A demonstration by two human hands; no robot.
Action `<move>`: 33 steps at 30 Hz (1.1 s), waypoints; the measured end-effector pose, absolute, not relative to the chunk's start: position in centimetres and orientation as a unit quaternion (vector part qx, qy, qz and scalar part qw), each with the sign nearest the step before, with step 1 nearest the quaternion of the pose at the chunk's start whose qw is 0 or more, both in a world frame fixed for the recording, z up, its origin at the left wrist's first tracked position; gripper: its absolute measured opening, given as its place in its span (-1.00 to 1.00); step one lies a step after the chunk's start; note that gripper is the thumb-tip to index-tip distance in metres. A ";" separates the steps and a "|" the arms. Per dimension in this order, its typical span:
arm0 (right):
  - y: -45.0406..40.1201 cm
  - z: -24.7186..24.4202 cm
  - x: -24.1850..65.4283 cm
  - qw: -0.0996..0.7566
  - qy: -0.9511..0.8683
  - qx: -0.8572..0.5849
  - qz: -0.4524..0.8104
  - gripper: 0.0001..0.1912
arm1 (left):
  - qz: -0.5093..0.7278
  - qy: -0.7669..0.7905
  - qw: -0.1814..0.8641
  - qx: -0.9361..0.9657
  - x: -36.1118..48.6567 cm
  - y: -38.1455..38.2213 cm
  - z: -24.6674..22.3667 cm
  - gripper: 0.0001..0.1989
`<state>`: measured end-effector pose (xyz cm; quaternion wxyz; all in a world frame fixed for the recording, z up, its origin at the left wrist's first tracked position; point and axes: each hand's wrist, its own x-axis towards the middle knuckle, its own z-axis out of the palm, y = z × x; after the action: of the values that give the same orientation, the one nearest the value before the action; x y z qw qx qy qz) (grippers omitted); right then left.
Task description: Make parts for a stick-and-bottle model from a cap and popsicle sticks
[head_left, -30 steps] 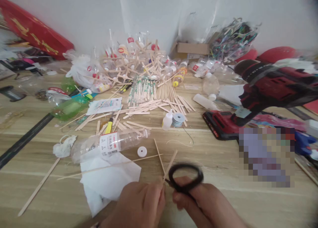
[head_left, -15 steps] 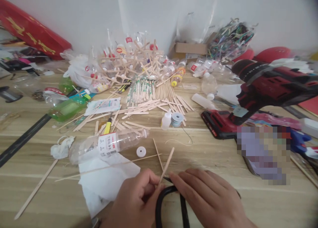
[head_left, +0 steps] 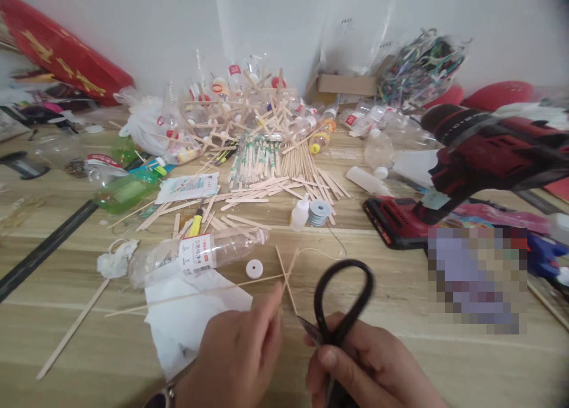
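In my right hand point(head_left: 368, 354) is a pair of scissors point(head_left: 319, 301) with black loop handles. My fingers close around it near the pivot; one loop stands up above the hand and a short blade points to the left. My left hand point(head_left: 244, 343) is closed, its thumb and finger pinching a flat wooden stick point(head_left: 291, 268) that shows blurred above the fingertips. Beyond the blade tip, a thin wooden stick point(head_left: 285, 277) lies on the table. A white bottle cap point(head_left: 254, 269) and a long skewer point(head_left: 200, 293) lie just past my left hand.
A clear plastic bottle point(head_left: 231, 245) lies over a white paper sheet point(head_left: 173, 331). A red cordless drill point(head_left: 489, 165) stands at right, a blurred-out item point(head_left: 475, 277) below it. Glue bottle point(head_left: 299, 213), wire spool point(head_left: 319, 211), wooden sticks point(head_left: 262, 191) and many bottles point(head_left: 377, 150) lie farther back.
My right hand has turned over, swinging the scissors so that a handle loop points up and away. The flat stick sits lower and farther left. The view has shifted slightly.
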<state>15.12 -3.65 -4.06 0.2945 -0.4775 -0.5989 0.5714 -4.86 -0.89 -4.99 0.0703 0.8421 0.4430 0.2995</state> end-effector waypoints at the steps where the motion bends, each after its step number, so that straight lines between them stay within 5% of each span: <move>1: -3.6 -3.9 15.4 0.317 -0.664 -0.482 0.477 -0.60 | 0.280 0.485 0.162 0.812 -4.9 -0.6 -4.7 -0.76; 5: -2.7 -3.4 16.2 0.321 -0.844 -0.412 0.121 -0.69 | 0.245 0.550 0.508 0.616 -4.7 0.2 -3.6 -0.78; 10: -1.7 -3.6 16.2 0.282 -0.862 -0.401 -0.132 -0.64 | 0.228 0.523 0.659 0.490 -4.5 0.5 -3.7 -0.66; 33: -2.2 -4.2 16.1 0.240 -0.876 -0.408 -0.095 -0.57 | 0.216 0.561 0.650 0.465 -3.5 0.0 -2.4 -0.69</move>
<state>16.09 -2.15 -4.25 0.2402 -0.4077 -0.8758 -0.0950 -3.54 -0.02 -2.41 0.6499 0.4649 0.5611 0.2159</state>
